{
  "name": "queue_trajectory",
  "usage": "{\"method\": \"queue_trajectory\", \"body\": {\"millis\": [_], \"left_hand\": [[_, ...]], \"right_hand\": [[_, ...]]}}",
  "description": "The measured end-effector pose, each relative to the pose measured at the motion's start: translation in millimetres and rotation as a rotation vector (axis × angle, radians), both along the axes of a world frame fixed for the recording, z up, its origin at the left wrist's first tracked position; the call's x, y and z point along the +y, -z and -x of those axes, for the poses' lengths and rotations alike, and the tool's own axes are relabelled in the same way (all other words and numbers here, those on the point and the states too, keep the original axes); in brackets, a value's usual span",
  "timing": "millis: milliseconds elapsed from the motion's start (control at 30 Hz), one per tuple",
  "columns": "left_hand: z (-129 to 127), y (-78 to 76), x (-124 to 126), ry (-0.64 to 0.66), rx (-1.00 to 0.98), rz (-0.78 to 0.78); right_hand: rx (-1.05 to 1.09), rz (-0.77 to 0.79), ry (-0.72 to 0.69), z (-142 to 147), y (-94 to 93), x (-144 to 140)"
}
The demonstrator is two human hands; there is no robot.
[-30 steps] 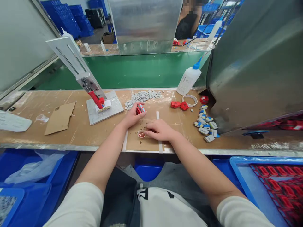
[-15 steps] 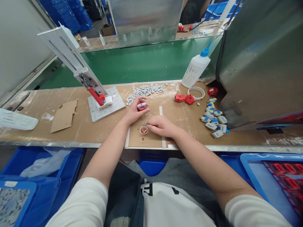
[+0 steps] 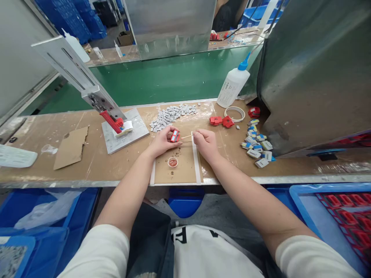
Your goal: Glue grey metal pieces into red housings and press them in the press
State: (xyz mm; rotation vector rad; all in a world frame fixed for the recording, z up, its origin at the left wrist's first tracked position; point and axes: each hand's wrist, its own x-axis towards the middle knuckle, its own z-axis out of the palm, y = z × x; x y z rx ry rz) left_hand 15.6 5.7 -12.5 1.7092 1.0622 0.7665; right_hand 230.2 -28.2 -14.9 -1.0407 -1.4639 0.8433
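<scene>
My left hand [image 3: 162,143] is closed around a small red plastic part [image 3: 175,136] with pale rectangular patches, somewhat like a toy car. Pinched in my right hand [image 3: 206,144] is a thin wooden stick [image 3: 187,136], whose tip points left at the red part; whether it touches cannot be made out. Below my hands stands a small round cup [image 3: 172,162] with reddish-brown contents. Tiny dark bits lie around it, and a small brass-coloured piece [image 3: 172,173] sits in front. Behind my left hand spreads a heap of small grey tiles [image 3: 171,116].
A metal stand [image 3: 89,90] with a red-handled clamp rises at left, beside torn cardboard [image 3: 71,148]. To the right are two red parts [image 3: 216,121], a tape roll [image 3: 242,112], a white bottle [image 3: 233,88] and several small blocks [image 3: 255,144]. A metal housing [image 3: 307,77] borders the right.
My right hand has lifted from beside the cup and moved up and right, the stick now visible in it. The red part in my left hand has been tilted. The view has shifted slightly.
</scene>
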Motion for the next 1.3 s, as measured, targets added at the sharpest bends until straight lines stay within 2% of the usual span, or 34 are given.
{"method": "queue_trajectory", "body": {"millis": [433, 633, 667, 733, 800, 900, 967, 1000, 1067, 1133, 1167, 1233, 1300], "left_hand": [[-1.9, -4.0, -0.1, 0.015, 0.065, -0.041], [-1.7, -3.1, 0.4, 0.01, 0.052, -0.034], [-1.4, -1.8, 1.0, 0.01, 0.042, -0.032], [-0.7, 0.7, 2.6, 0.011, 0.018, -0.032], [-0.4, 1.9, 4.1, 0.011, -0.005, -0.029], [-0.8, 0.8, 5.6, 0.007, -0.029, -0.017], [-1.0, -0.6, 6.4, -0.006, -0.042, -0.026], [-1.0, -0.9, 7.0, -0.016, -0.051, -0.03], [-0.5, -0.5, 8.6, -0.029, -0.067, -0.008], [0.0, 0.6, 10.1, -0.029, -0.064, 0.027], [0.2, 1.0, 10.6, -0.026, -0.056, 0.036], [0.4, 0.5, 10.9, -0.02, -0.03, 0.027], [0.5, -1.7, 10.0, -0.021, -0.007, 0.008]], "right_hand": [[-0.097, 0.038, -0.055, 8.0, 4.9, 11.6], [-0.096, -0.052, -0.05, 3.2, 0.8, 6.0], [-0.104, -0.077, -0.097, 2.0, 0.0, 3.9], [-0.18, -0.122, -0.279, 1.7, -0.5, -0.6], [-0.344, -0.153, -0.474, 4.9, -0.7, -5.9], [-0.62, -0.164, -0.582, 10.1, -5.1, -13.2], [-0.721, -0.152, -0.51, 4.8, -12.3, -14.2], [-0.748, -0.126, -0.402, -2.8, -17.0, -12.9], [-0.81, -0.013, -0.053, -29.1, -27.5, -7.1], [-0.911, 0.168, 0.322, -66.3, -36.8, 1.7], [-0.981, 0.261, 0.45, -86.2, -40.1, 6.7], [-1.114, 0.422, 0.566, -121.6, -42.3, 16.9], [-1.198, 0.517, 0.605, -144.5, -39.0, 26.2]]}}
